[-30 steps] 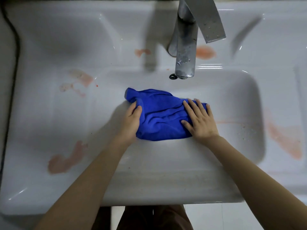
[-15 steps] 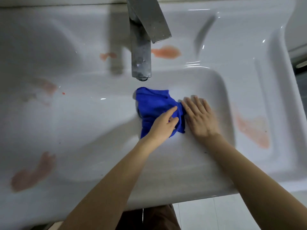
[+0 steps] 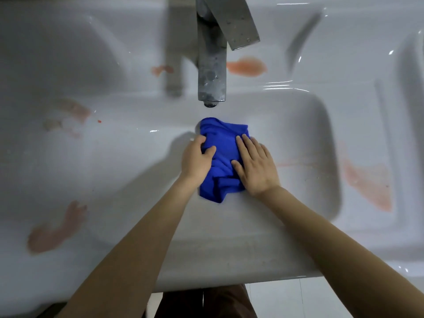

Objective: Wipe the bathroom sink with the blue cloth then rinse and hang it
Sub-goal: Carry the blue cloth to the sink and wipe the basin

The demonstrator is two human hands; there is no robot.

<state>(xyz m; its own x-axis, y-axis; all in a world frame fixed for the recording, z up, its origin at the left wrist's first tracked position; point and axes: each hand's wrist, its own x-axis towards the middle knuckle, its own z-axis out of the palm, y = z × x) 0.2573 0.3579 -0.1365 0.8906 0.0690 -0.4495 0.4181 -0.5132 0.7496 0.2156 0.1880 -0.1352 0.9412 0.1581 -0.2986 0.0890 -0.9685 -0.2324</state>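
A crumpled blue cloth (image 3: 223, 154) lies in the basin of the white sink (image 3: 298, 125), just below the faucet spout. My left hand (image 3: 197, 160) grips the cloth's left edge, fingers curled into the fabric. My right hand (image 3: 257, 166) presses flat on the cloth's right side, fingers spread. Orange-pink stains mark the sink: one behind the faucet (image 3: 246, 67), one on the right rim (image 3: 367, 182), one at the front left (image 3: 55, 228). No water runs.
A grey metal faucet (image 3: 212, 65) with a flat lever handle (image 3: 236, 21) rises over the basin's back edge. Fainter stains sit on the left deck (image 3: 71, 115). White floor tiles (image 3: 286, 299) show below the sink's front edge.
The cloth has been bunched narrower and drawn back to the basin's middle. My left hand moved off the top of the cloth to its left edge; my right hand now rests on it.
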